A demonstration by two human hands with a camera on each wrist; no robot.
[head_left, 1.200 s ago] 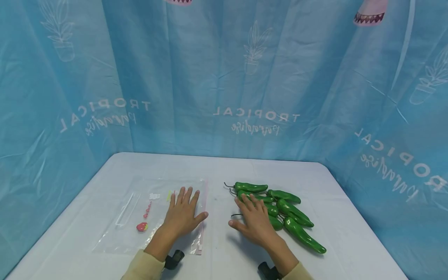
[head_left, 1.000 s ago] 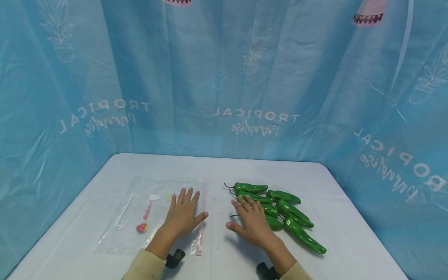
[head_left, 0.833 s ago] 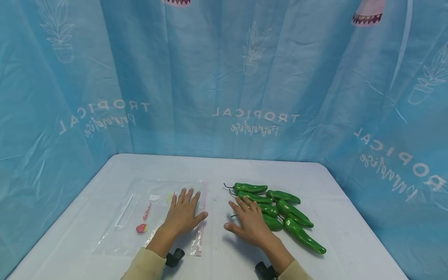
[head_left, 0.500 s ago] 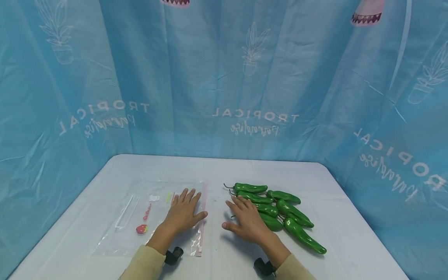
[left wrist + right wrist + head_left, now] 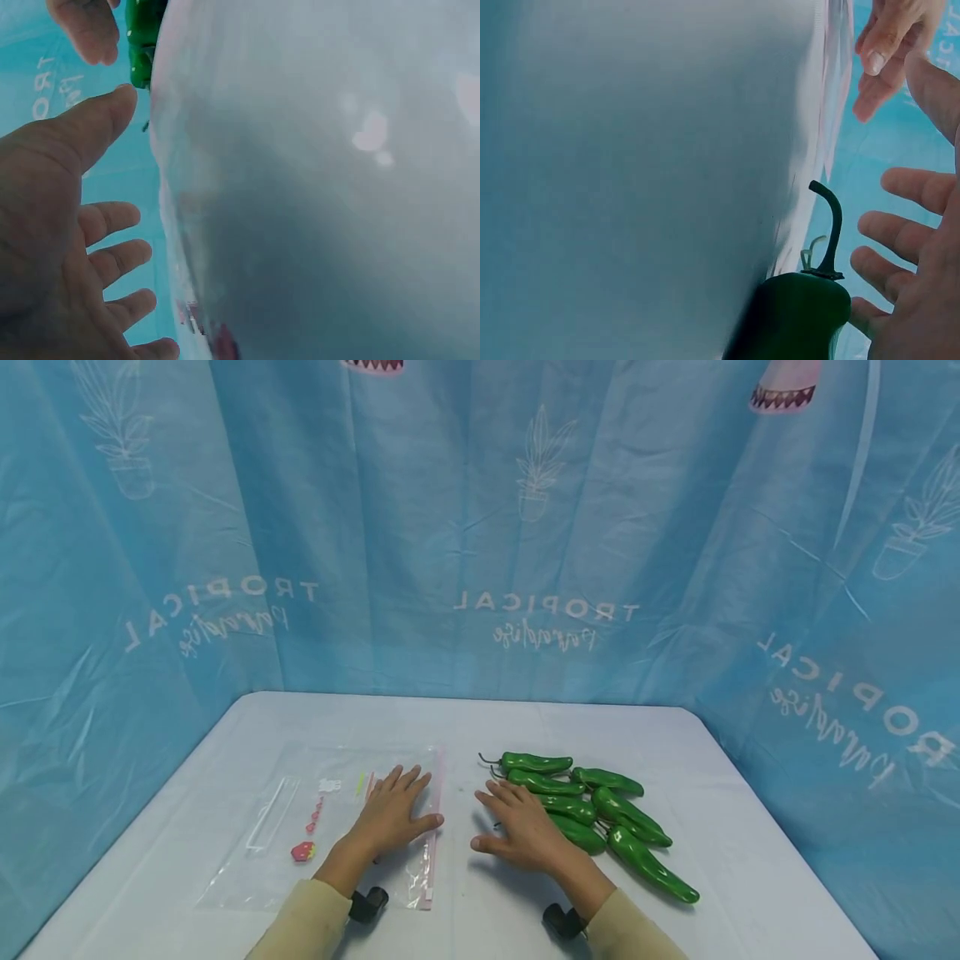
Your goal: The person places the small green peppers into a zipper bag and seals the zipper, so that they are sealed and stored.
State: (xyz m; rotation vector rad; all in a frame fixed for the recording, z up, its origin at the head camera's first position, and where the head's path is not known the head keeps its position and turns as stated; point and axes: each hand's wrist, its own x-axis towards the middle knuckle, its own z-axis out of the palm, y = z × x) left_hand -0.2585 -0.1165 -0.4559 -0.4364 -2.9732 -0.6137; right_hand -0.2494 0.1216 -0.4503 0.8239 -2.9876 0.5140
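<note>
A clear zip bag (image 5: 262, 877) with a pink zip edge and small printed shapes lies flat on the left of the table. My left hand (image 5: 390, 814) hovers over the bag's right part, fingers spread, holding nothing. To the right lies a cluster of several glossy green peppers (image 5: 648, 864) with thin curved stems. Over the left side of this cluster is my right hand (image 5: 525, 827), its fingers extended and nothing in its grasp; it hides part of some peppers. In the right wrist view one pepper (image 5: 795, 319) sits below the fingers, apparently not gripped.
A white-covered table (image 5: 465, 722) spans the scene. Blue printed curtains (image 5: 420, 527) hang behind it and along both sides. Dark wrist-worn devices (image 5: 369, 906) are strapped under both forearms.
My right hand has drifted left, partly off the peppers. The left hand has stayed nearly in place, its fingers slightly less spread. Bag and peppers have not moved.
</note>
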